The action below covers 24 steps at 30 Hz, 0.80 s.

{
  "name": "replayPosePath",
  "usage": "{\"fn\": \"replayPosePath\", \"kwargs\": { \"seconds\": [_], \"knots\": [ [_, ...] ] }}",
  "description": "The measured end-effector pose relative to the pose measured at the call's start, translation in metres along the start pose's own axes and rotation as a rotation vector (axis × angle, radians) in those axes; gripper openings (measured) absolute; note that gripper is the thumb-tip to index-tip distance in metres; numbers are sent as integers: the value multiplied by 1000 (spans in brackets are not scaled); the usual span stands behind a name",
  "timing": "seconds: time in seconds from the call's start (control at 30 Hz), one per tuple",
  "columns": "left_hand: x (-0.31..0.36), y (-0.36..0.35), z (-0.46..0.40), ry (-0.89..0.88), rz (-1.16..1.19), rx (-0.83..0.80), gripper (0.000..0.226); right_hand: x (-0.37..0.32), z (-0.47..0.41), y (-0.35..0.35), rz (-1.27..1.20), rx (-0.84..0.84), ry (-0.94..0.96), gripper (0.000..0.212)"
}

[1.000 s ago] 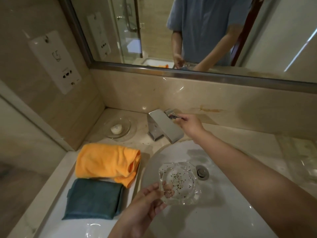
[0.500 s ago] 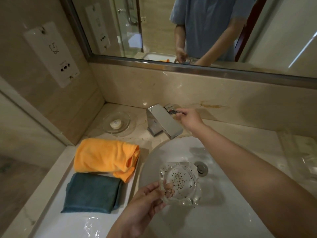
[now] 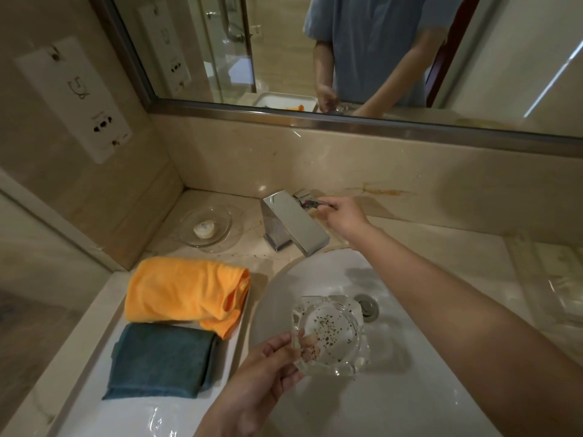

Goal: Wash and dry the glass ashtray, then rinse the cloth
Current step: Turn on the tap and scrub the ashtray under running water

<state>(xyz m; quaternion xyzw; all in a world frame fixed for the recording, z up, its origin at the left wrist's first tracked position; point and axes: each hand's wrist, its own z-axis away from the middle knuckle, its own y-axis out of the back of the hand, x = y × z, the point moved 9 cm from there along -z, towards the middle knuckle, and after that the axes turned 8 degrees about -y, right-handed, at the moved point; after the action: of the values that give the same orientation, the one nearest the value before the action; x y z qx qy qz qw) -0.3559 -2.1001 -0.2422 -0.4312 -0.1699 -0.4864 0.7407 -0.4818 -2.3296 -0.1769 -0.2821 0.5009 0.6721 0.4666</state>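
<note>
**Ashtray held over the sink, other hand at the tap**

The ashtray (image 3: 331,335), clear glass and speckled with dark bits, is held above the white sink (image 3: 410,389), just in front of the drain (image 3: 366,305).

The mirror (image 3: 378,58) runs across the top of the view and reflects a person in a blue shirt. Under it, the beige stone counter (image 3: 441,247) surrounds the sink. On the left wall is a white socket plate (image 3: 75,99).

An orange cloth (image 3: 186,291) lies folded on a white tray (image 3: 82,414) to the left of the sink. A dark teal cloth (image 3: 161,361) lies folded just in front of it, on the same tray, their edges touching.

The square chrome tap (image 3: 293,222) stands behind the sink, its spout reaching over the rim. No water shows at the spout.

The right hand (image 3: 342,216) reaches across the sink, its fingers closed on the thin lever (image 3: 315,202) at the tap's side. The left hand (image 3: 262,383) pinches the near left edge of the ashtray, thumb on top and fingers below.

A small glass dish (image 3: 209,227) sits in the back corner left of the tap, with a pale piece of soap (image 3: 203,230) in it.
</note>
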Motion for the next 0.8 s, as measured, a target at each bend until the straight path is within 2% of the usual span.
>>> {"fn": "replayPosePath", "kwargs": {
  "seconds": [0.8],
  "knots": [
    [-1,0,-10,8,-1,-4,28,0,-2,-1,-55,-44,-29,29]
  ]
}}
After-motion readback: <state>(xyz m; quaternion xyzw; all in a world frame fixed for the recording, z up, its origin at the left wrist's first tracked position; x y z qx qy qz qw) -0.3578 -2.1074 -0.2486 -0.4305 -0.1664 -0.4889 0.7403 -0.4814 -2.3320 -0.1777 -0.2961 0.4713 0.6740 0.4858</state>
